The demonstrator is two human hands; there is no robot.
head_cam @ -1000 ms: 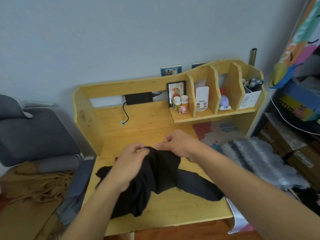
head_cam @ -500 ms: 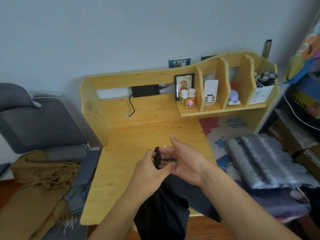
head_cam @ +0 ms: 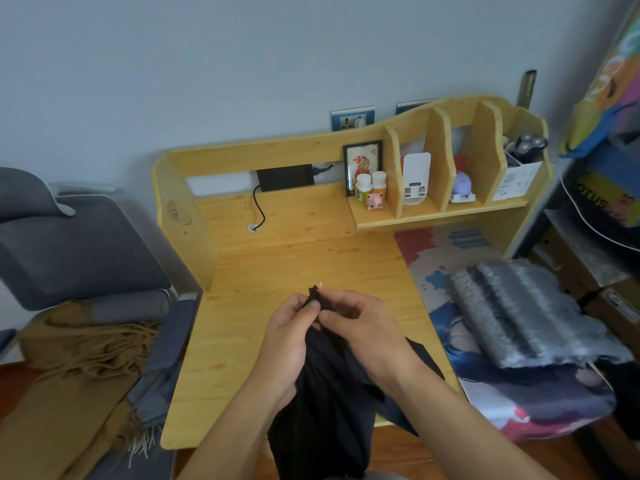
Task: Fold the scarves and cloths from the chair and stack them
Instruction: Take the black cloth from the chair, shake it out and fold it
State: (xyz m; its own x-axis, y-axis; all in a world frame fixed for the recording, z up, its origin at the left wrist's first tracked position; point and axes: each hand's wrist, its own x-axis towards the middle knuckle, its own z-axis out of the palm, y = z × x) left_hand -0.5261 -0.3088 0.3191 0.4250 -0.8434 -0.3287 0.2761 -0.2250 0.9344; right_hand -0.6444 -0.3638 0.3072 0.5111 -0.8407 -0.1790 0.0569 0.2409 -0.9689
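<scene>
A black cloth hangs from both my hands over the front of the wooden desk. My left hand and my right hand pinch its top edge close together, with a small bunched tip poking up between the fingers. The cloth's lower part drapes past the desk's front edge. A folded grey striped scarf lies on the right side of the desk. On the grey chair at the left lie a brown fringed scarf and a grey-blue scarf.
A colourful desk mat lies under the folded scarf. The desk's raised shelf holds bottles, a picture frame and small items. A black cable runs across the back. Boxes and a shelf stand at the right.
The black cloth has been lifted off the desk top and pulled toward me. My hands have come together and now pinch one corner of it.
</scene>
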